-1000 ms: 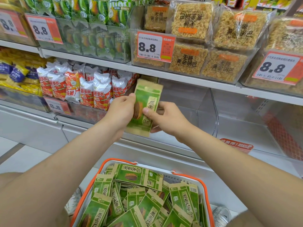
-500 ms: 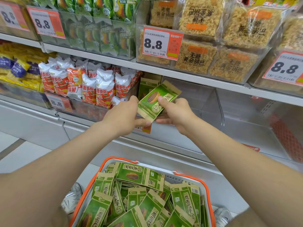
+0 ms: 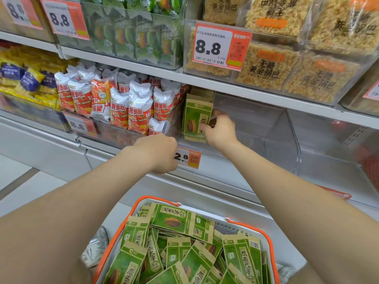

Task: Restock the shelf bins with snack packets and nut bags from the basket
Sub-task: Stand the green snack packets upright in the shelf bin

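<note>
A green and brown seed packet (image 3: 196, 119) stands upright at the left end of a clear shelf bin (image 3: 281, 138), in front of other packets of the same kind. My right hand (image 3: 220, 131) holds its right edge inside the bin. My left hand (image 3: 159, 154) hovers lower, in front of the bin's front lip, with fingers curled and nothing in it. Below, a white basket with an orange rim (image 3: 264, 234) holds several more of the same green packets (image 3: 174, 220).
A 2.8 price tag (image 3: 187, 157) hangs on the bin's front. Red and white snack bags (image 3: 127, 107) fill the bin to the left. Rice crisp packs (image 3: 266, 64) sit on the shelf above. To the right stands another clear bin (image 3: 328, 152).
My right hand has carried the packet into the bin and set it upright at the left end. My left hand has let go of it and dropped lower.
</note>
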### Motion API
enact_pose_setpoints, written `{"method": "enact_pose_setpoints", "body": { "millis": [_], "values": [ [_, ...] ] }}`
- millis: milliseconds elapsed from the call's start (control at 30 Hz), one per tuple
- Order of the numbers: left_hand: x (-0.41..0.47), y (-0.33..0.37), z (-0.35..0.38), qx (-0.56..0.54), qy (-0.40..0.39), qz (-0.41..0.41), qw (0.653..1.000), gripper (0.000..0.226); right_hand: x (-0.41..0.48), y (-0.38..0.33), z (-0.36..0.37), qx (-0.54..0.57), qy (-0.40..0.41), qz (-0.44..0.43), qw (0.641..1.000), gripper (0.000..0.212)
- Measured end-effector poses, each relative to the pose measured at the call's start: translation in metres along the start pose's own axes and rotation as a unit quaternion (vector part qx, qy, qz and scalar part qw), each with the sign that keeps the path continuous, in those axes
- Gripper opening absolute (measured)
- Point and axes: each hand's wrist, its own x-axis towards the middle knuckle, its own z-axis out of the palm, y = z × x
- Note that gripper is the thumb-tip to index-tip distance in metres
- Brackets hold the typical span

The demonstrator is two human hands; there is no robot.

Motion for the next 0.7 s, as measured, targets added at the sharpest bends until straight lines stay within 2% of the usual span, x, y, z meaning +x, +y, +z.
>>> {"method": "enact_pose_setpoints", "body": {
  "millis": [133, 300, 400, 700],
  "values": [
    [0.004, 0.004, 0.001, 0.015, -0.042, 0.021, 0.999, 0.024, 0.014, 0.006, 0.015, -0.052, 0.014, 0.015, 0.998, 0.041],
    [0.005, 0.008, 0.000, 0.032, -0.056, 0.035, 0.997, 0.026, 0.020, 0.007, 0.019, -0.049, 0.034, 0.020, 0.998, 0.039],
    [0.004, 0.009, 0.000, 0.043, -0.061, 0.040, 0.996, 0.027, 0.019, 0.008, 0.015, -0.032, 0.043, 0.046, 0.998, 0.051],
    [0.000, 0.008, 0.002, 0.047, -0.071, 0.044, 0.995, 0.030, 0.014, 0.007, 0.006, -0.078, 0.005, 0.097, 0.992, 0.064]
  ]
}}
